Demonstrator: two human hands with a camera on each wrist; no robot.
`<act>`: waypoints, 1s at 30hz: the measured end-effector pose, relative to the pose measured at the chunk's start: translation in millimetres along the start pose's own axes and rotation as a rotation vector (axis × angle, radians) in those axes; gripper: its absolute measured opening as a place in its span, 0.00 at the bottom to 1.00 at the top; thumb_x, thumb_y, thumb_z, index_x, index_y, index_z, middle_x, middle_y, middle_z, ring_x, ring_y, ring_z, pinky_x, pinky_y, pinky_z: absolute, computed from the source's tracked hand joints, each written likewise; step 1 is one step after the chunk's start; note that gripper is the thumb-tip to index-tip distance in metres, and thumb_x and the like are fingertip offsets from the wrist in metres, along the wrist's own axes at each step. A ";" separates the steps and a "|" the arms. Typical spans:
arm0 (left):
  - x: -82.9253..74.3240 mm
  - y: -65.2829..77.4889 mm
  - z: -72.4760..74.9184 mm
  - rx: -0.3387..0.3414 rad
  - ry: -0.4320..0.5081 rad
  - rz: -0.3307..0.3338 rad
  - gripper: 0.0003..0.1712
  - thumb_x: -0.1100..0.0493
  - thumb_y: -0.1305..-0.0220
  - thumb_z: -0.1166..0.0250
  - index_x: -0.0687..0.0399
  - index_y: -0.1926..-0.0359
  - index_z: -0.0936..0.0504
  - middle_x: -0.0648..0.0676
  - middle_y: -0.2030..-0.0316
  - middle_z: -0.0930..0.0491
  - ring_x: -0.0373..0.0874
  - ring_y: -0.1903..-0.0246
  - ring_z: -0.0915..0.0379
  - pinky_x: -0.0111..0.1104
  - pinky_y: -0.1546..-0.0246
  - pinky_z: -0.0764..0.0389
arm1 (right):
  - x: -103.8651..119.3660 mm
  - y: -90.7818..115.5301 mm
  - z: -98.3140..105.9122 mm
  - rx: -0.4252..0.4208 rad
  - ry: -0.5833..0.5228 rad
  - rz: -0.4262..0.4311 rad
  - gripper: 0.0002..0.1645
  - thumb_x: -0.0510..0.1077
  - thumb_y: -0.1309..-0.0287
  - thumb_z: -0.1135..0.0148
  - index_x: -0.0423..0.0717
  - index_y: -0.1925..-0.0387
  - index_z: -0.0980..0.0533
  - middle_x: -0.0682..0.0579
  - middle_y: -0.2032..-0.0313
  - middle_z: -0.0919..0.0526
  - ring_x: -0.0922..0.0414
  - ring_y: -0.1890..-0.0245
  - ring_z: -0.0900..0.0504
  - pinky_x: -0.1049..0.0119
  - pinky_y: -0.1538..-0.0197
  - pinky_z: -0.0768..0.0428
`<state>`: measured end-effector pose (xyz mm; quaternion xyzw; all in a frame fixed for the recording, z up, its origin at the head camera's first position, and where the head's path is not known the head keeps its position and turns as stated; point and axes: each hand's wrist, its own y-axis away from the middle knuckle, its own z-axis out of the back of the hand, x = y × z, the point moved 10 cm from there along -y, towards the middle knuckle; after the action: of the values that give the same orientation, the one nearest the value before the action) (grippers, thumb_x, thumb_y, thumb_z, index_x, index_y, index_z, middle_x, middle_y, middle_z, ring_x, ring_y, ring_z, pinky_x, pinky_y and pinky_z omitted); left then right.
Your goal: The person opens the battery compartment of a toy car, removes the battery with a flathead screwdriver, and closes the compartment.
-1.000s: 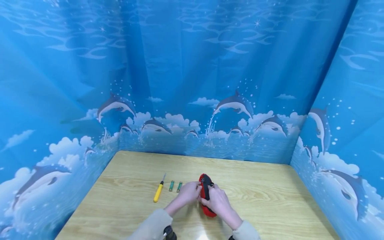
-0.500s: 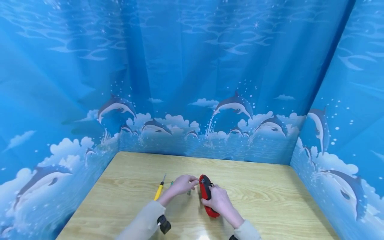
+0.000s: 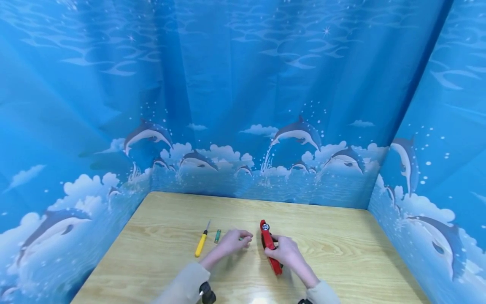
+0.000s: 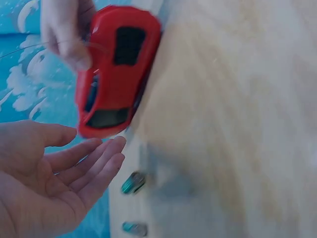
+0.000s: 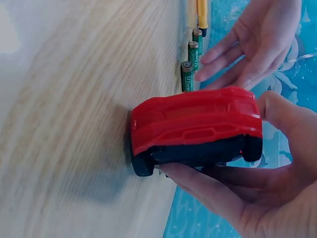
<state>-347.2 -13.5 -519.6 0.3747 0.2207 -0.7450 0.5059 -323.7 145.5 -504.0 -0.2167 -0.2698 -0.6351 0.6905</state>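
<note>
My right hand (image 3: 286, 250) grips a red toy car (image 3: 269, 247), thumb on its body and fingers round the black underside. In the head view the car stands tipped on its side, a wheel facing up. The right wrist view shows one red end of the car (image 5: 198, 119) close over the table. My left hand (image 4: 59, 173) is apart from it, fingers relaxed and spread, holding nothing, fingertips near the car's end. Three green batteries, among them one nearest the car (image 5: 187, 77), stand in a row by the left hand, which partly hides them in the head view.
A yellow-handled screwdriver (image 3: 201, 244) lies left of the batteries on the wooden table (image 3: 334, 240). Behind and at both sides hangs a blue curtain (image 3: 243, 105) printed with dolphins.
My left hand has left the car and moved left. A battery came into view beside it. My right hand has turned the car from underside up onto its side and shifted slightly right.
</note>
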 end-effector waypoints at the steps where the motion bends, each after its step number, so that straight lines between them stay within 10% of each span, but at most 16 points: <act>1: -0.9 0.2 -4.5 0.000 -0.009 -0.010 0.17 0.59 0.26 0.41 0.63 0.43 0.18 0.58 0.57 0.13 0.46 0.62 0.16 0.43 0.55 0.15 | -1.2 -0.1 0.5 0.002 -0.014 -0.004 0.38 0.42 0.51 0.31 0.30 0.37 0.26 0.45 0.66 0.14 0.60 0.77 0.22 0.67 0.77 0.23; 13: -1.1 -2.8 -42.4 0.011 0.181 0.019 0.30 0.55 0.28 0.38 0.69 0.33 0.30 0.65 0.47 0.18 0.48 0.62 0.15 0.45 0.52 0.14 | -16.2 -4.1 9.6 -0.086 -0.142 -0.001 0.30 0.41 0.48 0.33 0.26 0.45 0.22 0.40 0.62 0.13 0.53 0.66 0.15 0.58 0.63 0.14; 23: -8.2 -0.9 -35.8 -0.073 0.457 -0.003 0.39 0.54 0.25 0.41 0.57 0.21 0.46 0.70 0.44 0.22 0.52 0.61 0.15 0.44 0.58 0.13 | -24.5 -3.3 10.1 -0.111 -0.541 -0.042 0.30 0.39 0.32 0.39 0.22 0.37 0.31 0.28 0.45 0.20 0.42 0.47 0.16 0.53 0.47 0.15; 30: -18.9 1.5 -18.9 -0.163 0.615 -0.061 0.38 0.59 0.27 0.37 0.53 0.22 0.43 0.70 0.44 0.24 0.57 0.52 0.18 0.48 0.56 0.13 | -30.4 -2.8 0.9 -0.039 -0.903 -0.092 0.34 0.42 0.28 0.45 0.24 0.30 0.40 0.29 0.36 0.26 0.59 0.54 0.16 0.69 0.55 0.16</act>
<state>-335.5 10.4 -516.5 0.5337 0.4334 -0.5915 0.4212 -328.0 168.9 -523.1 -0.4727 -0.5412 -0.5119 0.4707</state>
